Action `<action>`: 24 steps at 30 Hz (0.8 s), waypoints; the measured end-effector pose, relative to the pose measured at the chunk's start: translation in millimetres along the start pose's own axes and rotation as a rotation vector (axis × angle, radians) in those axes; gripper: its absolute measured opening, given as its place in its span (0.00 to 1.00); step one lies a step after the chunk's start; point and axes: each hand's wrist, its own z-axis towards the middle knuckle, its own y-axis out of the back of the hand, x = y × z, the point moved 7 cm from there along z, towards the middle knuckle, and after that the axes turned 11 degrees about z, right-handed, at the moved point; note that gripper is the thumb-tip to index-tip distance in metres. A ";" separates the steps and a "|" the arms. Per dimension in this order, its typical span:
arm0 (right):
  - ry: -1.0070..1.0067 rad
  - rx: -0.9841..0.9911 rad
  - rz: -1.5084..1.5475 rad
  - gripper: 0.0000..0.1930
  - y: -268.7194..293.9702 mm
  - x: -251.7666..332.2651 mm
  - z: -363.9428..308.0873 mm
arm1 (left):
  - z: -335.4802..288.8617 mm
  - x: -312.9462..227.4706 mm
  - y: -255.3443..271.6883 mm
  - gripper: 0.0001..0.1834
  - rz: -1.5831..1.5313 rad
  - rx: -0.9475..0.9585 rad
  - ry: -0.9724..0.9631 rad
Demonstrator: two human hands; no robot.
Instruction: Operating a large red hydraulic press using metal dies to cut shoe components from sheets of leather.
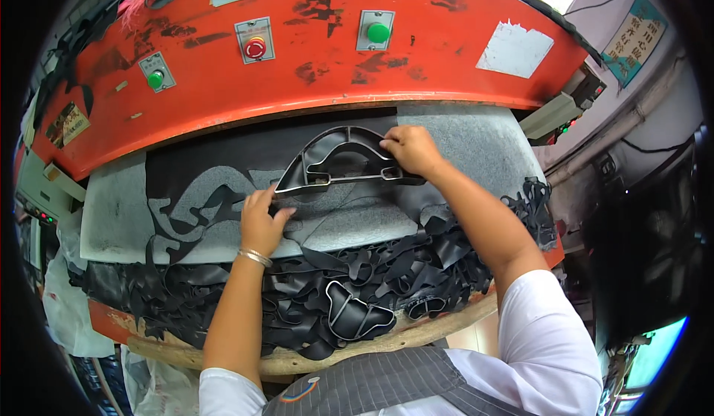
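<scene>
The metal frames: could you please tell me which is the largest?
The arched frame, between the left hand and right hand; the lobed frame and rounded frame, among the black scraps, are far smaller.

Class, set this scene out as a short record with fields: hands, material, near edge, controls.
Left hand: at left tip of curved metal frame
Right hand: gripping frame's upper right edge
Material: black sheet with cut-outs, on pale board
Near edge: black scraps, two smaller metal frames
Controls: two green buttons, one red button, on red machine
</scene>
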 end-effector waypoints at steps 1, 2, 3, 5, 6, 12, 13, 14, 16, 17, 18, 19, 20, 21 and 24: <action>-0.010 -0.002 0.012 0.11 -9.4 -7.3 0.5 | 8.3 2.8 -1.5 0.27 0.000 -0.033 -0.027; -0.021 -0.003 0.022 0.11 -17.6 -15.1 1.0 | 14.6 7.0 -5.2 0.27 0.004 -0.030 -0.034; -0.070 0.007 0.022 0.11 -26.0 -19.4 0.6 | 20.3 13.4 -10.1 0.26 0.034 0.009 -0.021; -0.084 0.005 -0.002 0.11 -36.9 -23.5 -0.9 | 25.9 26.8 -19.4 0.21 0.076 0.084 0.016; -0.095 0.010 -0.035 0.11 -38.8 -27.9 -2.9 | 28.3 28.2 -21.0 0.21 0.074 0.094 0.012; -0.206 -0.043 0.212 0.16 -35.4 -41.5 -13.6 | 32.4 28.1 -11.3 0.12 0.025 0.092 -0.035; -0.189 -0.005 0.306 0.23 -34.7 -41.8 -21.6 | 32.4 27.6 -9.0 0.09 0.028 0.077 -0.028; -0.171 0.032 0.402 0.31 -32.1 -42.2 -30.8 | 30.4 27.7 -9.3 0.09 0.026 0.094 -0.027; -0.040 0.242 0.321 0.47 -20.2 -35.0 -51.4 | 26.3 25.1 -4.9 0.09 0.032 0.076 0.031; -0.041 0.242 0.139 0.47 -18.2 -43.5 -66.2 | 27.7 20.1 -4.3 0.08 0.032 0.078 0.036; -0.037 0.246 -0.035 0.46 -16.1 -38.2 -74.2 | 28.6 18.4 -1.7 0.08 0.033 0.089 0.042; -0.043 0.254 -0.031 0.46 -16.2 -38.3 -73.2 | 30.3 16.4 1.5 0.08 0.033 0.076 0.039; 0.028 0.226 0.011 0.44 -13.9 -33.8 -68.9 | 32.2 14.8 4.3 0.08 0.034 0.063 0.037; 0.097 0.197 0.055 0.42 -11.7 -27.6 -67.0 | 33.8 15.4 6.8 0.09 0.034 0.051 0.040; 0.081 0.183 0.060 0.39 -8.2 -20.6 -68.1 | 32.5 17.0 7.4 0.10 0.021 0.072 0.060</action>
